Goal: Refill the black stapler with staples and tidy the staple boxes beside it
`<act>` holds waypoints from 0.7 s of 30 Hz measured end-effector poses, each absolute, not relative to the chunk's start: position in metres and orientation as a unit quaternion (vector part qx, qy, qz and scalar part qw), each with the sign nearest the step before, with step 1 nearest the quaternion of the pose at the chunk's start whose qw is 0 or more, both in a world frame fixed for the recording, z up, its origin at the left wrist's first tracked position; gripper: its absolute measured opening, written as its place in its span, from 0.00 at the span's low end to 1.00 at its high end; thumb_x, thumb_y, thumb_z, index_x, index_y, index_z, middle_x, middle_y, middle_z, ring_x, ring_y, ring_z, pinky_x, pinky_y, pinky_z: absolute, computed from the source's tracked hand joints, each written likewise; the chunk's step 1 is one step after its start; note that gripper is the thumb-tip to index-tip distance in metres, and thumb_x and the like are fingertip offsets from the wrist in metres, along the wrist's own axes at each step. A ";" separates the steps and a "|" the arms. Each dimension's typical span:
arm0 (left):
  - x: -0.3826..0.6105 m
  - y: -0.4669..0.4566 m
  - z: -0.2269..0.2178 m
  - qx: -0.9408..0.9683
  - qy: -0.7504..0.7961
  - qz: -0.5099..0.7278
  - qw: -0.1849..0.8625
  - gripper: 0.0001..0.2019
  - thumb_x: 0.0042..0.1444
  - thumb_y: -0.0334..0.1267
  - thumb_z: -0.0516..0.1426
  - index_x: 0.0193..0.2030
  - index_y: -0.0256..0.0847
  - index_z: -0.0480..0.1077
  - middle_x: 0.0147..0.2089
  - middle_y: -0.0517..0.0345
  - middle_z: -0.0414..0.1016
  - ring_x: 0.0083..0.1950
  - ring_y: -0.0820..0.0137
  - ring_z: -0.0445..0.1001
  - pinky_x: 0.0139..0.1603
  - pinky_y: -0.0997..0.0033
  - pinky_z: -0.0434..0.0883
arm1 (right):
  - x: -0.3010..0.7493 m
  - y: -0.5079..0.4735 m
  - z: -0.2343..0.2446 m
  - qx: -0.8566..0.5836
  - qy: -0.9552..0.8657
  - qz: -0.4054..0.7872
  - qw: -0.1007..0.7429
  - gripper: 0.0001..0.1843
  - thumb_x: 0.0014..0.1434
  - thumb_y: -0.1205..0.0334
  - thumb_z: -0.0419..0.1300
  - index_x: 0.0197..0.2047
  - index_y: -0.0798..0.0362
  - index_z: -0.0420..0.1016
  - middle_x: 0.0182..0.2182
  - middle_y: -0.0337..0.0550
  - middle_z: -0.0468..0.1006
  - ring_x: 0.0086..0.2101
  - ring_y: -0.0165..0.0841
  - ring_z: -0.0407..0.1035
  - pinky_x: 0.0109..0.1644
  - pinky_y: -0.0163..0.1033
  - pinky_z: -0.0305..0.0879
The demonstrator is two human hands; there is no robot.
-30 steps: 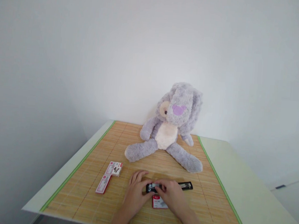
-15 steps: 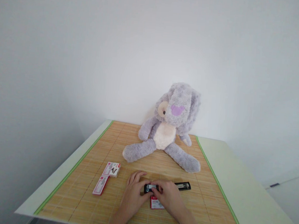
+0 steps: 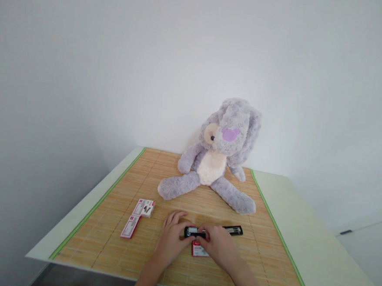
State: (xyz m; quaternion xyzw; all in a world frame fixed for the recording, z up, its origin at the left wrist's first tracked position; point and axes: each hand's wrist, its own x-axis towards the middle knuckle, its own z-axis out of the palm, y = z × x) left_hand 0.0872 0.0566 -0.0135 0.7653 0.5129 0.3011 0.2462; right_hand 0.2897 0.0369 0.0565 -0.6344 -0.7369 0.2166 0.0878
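A black stapler (image 3: 233,230) lies opened out lengthwise, its long metal inside showing at the right. My left hand (image 3: 173,236) grips the stapler's left end between thumb and index finger, the other fingers stretched out over the mat. With thumb and fingertips my right hand (image 3: 218,243) pinches at the middle of the stapler. Whether a strip of staples sits in those fingers is hidden. Just below, a red and white staple box (image 3: 199,250) lies partly covered by my right hand.
Several small red and white boxes (image 3: 130,227) lie together at the left of the bamboo mat (image 3: 114,207). A grey plush rabbit (image 3: 212,168) sits at the back against the white wall (image 3: 184,51). Pale table top (image 3: 285,202) shows beyond the mat's green edge.
The camera view has tilted down slightly, so things sit higher in the picture. My right fingers have shifted a little on the stapler, and more of its left end shows.
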 end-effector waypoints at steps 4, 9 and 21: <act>0.087 0.057 -0.014 0.765 0.515 0.301 0.240 0.15 0.54 0.48 0.68 0.49 0.58 0.80 0.65 0.56 0.70 0.69 0.53 0.62 0.69 0.46 0.60 | 0.282 0.030 0.055 -0.635 -0.732 0.223 0.108 0.10 0.63 0.56 0.64 0.46 0.44 0.83 0.30 0.38 0.82 0.33 0.35 0.74 0.35 0.36 0.54; 0.087 0.056 -0.013 0.766 0.512 0.301 0.244 0.16 0.53 0.47 0.69 0.49 0.59 0.80 0.65 0.58 0.69 0.69 0.53 0.61 0.70 0.46 0.59 | 0.331 0.025 0.058 -0.657 -0.699 0.226 0.167 0.17 0.64 0.51 0.61 0.54 0.44 0.81 0.26 0.36 0.77 0.29 0.34 0.72 0.33 0.37 0.56; 0.087 0.056 -0.011 0.765 0.513 0.301 0.246 0.15 0.53 0.46 0.69 0.49 0.57 0.80 0.64 0.57 0.70 0.68 0.54 0.62 0.69 0.47 0.60 | 0.420 0.025 0.045 -0.588 -0.604 0.440 0.309 0.31 0.61 0.35 0.61 0.54 0.52 0.76 0.29 0.37 0.72 0.28 0.32 0.65 0.31 0.37 0.62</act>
